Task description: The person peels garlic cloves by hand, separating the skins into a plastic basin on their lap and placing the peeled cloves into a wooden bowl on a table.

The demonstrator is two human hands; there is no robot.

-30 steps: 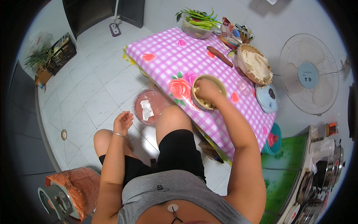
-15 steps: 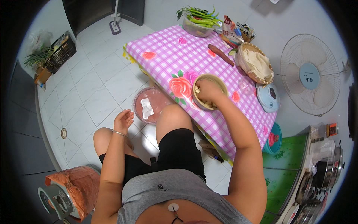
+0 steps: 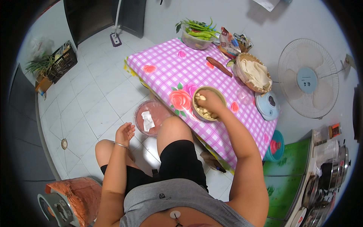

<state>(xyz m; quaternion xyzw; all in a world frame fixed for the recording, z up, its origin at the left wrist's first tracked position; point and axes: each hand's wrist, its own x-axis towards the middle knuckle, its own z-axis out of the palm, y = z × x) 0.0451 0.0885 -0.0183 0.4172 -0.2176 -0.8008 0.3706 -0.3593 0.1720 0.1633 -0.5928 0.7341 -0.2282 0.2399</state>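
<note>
My right hand [image 3: 211, 101] reaches into a small round woven bowl [image 3: 197, 108] of pale peeled cloves that sits on the pink checked tablecloth [image 3: 170, 70]; its fingers are curled among the cloves. My left hand [image 3: 124, 133] hovers open above my left knee, palm up, fingers apart, holding nothing, with a thin bangle on the wrist. Just beyond it on the floor stands a pink round basin [image 3: 151, 115] with a white scrap inside.
At the table's far end are a clear tub of green chillies [image 3: 196, 34], snack packets [image 3: 230, 41], a brown stick-like item [image 3: 219, 66], a flat woven basket with cloth [image 3: 253, 73] and a blue lid [image 3: 267, 106]. A fan [image 3: 308, 79] stands right; a crate with plants [image 3: 53, 64] left.
My right hand has stayed in the bowl, shifting slightly among the cloves. My left hand has not visibly moved.
</note>
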